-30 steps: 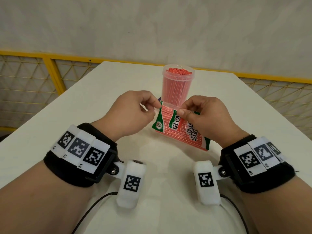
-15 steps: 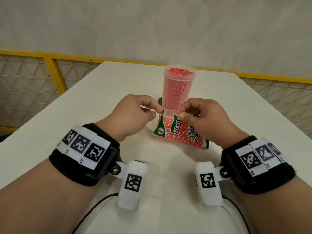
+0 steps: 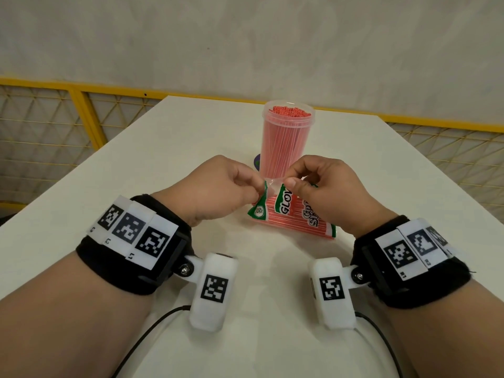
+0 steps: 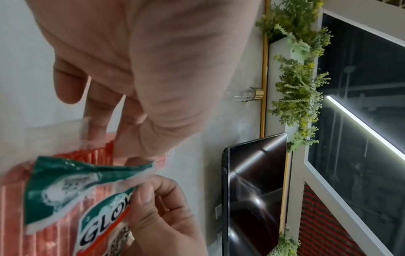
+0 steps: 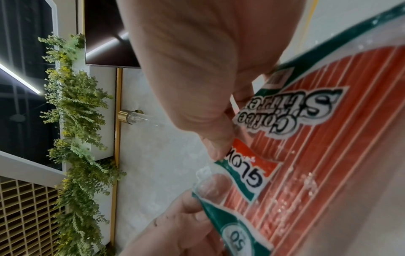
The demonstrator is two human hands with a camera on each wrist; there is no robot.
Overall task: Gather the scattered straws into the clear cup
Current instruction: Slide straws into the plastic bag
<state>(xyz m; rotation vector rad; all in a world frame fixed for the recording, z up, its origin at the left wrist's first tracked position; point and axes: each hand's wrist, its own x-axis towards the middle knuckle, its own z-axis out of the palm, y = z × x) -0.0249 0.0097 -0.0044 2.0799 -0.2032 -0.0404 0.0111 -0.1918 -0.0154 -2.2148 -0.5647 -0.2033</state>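
Observation:
A clear cup (image 3: 288,140) packed with upright red straws stands mid-table, just behind my hands. In front of it a green-and-white printed packet of red straws (image 3: 296,218) rests its lower end on the table with its top raised. My left hand (image 3: 257,188) pinches the packet's green top corner (image 4: 65,181). My right hand (image 3: 289,184) pinches the top edge beside it, at the printed label (image 5: 247,175). The green corner flap folds away to the left. In the right wrist view the left thumb (image 5: 213,187) shows through the clear plastic.
The white table (image 3: 163,159) is narrow, with a yellow mesh railing (image 3: 81,118) along its left, far and right edges. A small dark round object (image 3: 256,160) lies at the cup's left base, mostly hidden. Black cables (image 3: 152,331) trail from the wrist cameras.
My left hand has moved right and taken hold of the packet's top corner. The packet has sunk a little toward the table, and its green corner now bends away from the right hand.

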